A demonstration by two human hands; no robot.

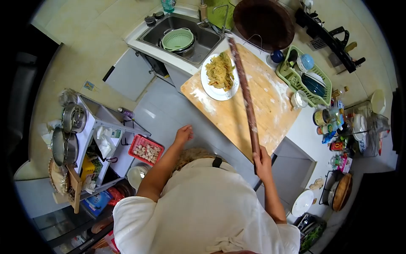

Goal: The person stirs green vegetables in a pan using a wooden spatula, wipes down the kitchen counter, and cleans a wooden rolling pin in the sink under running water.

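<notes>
My right hand (263, 163) grips a long, dark-brown wooden rolling pin (245, 86) over a floured, tan wooden board (270, 111). My left hand (183, 135) is empty, fingers loosely spread.

We see a board (270, 112) of pale, smooth wood, its grain dulled by a matt, powdery white dusting. The long rod (246, 91) looks like dark reddish wood, with whitish smears on its surface. We see glossy white on the plate (210, 88) and grey metal with a soft sheen on the sink (150, 38). The colander (177, 39) is pale green plastic, the dish rack (292, 77) green plastic, and the basket (132, 150) red plastic. The apron (211, 203) is soft, matt, creased cloth, and the floor (163, 106) is smooth and shiny.
</notes>
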